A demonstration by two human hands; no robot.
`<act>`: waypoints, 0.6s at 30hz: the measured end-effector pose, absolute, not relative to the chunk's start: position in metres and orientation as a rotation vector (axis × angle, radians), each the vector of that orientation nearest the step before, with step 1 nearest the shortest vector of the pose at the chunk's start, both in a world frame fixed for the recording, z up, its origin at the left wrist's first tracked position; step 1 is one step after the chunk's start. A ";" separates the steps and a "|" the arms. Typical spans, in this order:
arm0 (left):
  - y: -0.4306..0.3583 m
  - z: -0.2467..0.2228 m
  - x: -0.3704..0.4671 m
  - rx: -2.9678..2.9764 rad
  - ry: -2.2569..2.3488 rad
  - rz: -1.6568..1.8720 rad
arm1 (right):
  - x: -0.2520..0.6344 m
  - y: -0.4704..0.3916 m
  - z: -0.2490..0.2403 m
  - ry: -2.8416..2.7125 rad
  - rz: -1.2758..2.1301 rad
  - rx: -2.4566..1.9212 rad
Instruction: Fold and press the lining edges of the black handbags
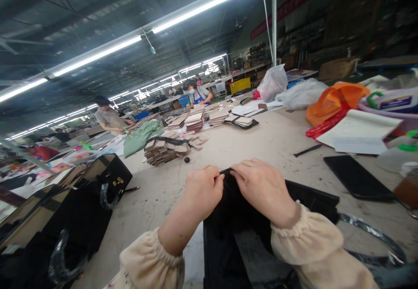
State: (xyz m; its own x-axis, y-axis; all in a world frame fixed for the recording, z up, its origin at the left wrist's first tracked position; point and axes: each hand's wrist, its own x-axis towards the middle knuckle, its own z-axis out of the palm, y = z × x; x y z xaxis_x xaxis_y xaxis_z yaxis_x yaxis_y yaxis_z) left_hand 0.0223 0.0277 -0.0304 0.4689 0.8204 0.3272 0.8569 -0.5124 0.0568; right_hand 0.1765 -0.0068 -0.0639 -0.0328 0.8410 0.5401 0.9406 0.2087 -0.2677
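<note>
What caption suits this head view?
Left hand and right hand pinch the top edge of a black bag on a worktable.

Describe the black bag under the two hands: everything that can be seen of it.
The black bag lies on the pale worktable right in front of the person. It looks like dark, matte fabric or leather-like material, boxy, with its upper edge turned away from the camera. The left hand and right hand both pinch that upper edge at its middle. A clear plastic wrap trails from its right side. Its lower part is cut off by the picture.
</note>
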 end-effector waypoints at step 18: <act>0.030 -0.031 0.027 -2.596 -1.525 -0.478 | 0.189 -0.008 -0.063 -1.875 -0.250 -1.699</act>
